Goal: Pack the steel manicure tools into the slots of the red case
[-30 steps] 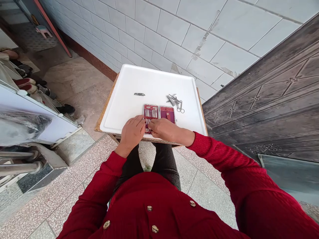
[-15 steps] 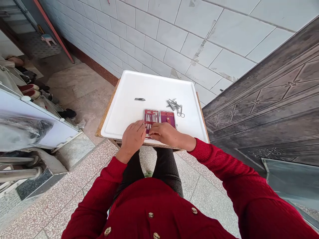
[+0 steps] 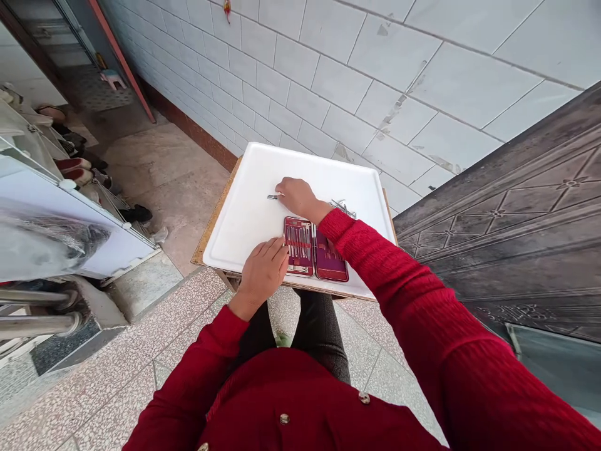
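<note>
An open manicure case lies on the white tray, its left half filled with several slim metal tools under red straps. My left hand rests flat against the case's left edge, fingers stretched out and holding nothing. Beyond the case, my right hand has its fingers closed at the right end of a small metal nail clipper, whose left end sticks out. Partly behind my right sleeve is a pile of metal tools. That sleeve also covers the upper part of the case's right half.
Under the tray is a wooden table, its edge showing at the left. A tiled wall stands behind it, and a dark patterned panel is on the right. Shoes sit on a rack at the left.
My right hand has left the manicure case and reached forward to the nail clipper. My left hand stays by the case's left edge. The view has shifted slightly.
</note>
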Demonstrator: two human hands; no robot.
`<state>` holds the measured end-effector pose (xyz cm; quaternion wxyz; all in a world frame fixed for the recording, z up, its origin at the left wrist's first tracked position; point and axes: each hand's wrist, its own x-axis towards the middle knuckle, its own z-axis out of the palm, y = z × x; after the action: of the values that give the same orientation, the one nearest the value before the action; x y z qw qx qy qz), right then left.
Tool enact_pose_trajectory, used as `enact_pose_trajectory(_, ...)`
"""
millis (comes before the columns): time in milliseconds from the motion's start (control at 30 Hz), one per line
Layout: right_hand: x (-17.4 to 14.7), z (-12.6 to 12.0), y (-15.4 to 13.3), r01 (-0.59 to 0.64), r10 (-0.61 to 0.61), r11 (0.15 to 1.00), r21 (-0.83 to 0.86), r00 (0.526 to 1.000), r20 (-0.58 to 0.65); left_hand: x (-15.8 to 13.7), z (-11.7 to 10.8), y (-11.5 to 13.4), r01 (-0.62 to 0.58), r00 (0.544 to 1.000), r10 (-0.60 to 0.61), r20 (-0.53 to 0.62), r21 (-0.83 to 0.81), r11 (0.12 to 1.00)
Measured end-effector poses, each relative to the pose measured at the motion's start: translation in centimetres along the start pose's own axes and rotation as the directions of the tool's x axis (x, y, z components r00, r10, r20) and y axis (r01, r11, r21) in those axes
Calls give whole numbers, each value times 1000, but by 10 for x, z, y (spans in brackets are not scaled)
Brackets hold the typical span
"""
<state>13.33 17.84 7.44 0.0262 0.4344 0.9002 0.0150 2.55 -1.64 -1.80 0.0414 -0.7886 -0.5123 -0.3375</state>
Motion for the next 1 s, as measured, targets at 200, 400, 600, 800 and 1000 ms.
enact_pose_trajectory(200, 15, 4, -6, 63, -50, 990, -127, 994, 101, 0, 2, 0, -8, 1000, 8, -1, 12, 1000)
enact_pose_trajectory(400, 15, -5, -12, 153, -117, 968, -199, 976, 183, 0, 3, 0, -17, 1000, 17, -9, 22, 1000)
enact_pose_trajectory(600, -21, -20, -9, 122, -100, 970, -210, 989, 111, 1, 0, 0, -14, 1000, 14, 11, 15, 1000)
enact_pose_trajectory(800, -99, -24, 1, 157, -140, 974, -162, 984, 112, 3, 0, 0, -2, 1000, 1, 9, 3, 1000)
enact_pose_trajectory(1000, -150, -21, 0, 265, -252, 964, -33, 943, 216, 5, 0, 0, 15, 1000, -15, 9, 1, 1000)
